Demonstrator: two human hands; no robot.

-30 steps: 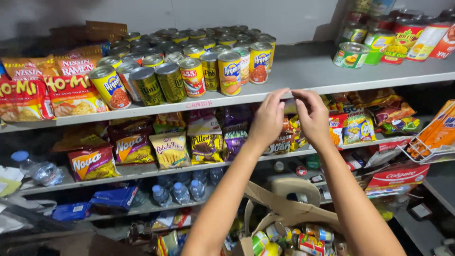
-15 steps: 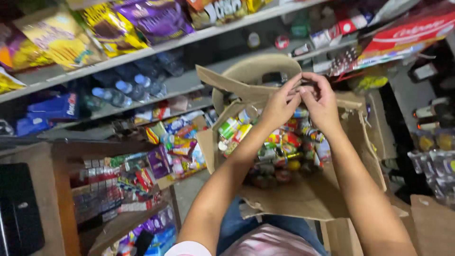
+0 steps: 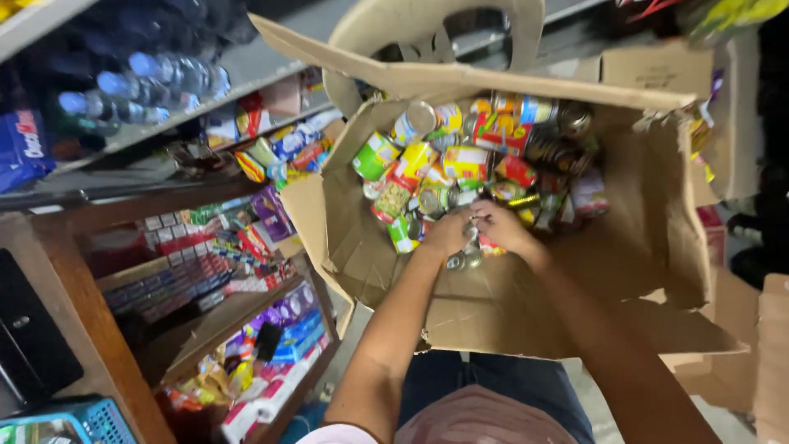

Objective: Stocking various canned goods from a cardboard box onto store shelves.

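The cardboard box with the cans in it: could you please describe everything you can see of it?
The cardboard box is brown, worn and creased, with its flaps folded open and its edges torn. It seems to rest against the person's lap, tilted toward the camera. Inside lies a loose heap of colourful cans, some upright, most on their sides. The left hand and the right hand reach into it together among the cans. A pale plastic chair stands just behind it.
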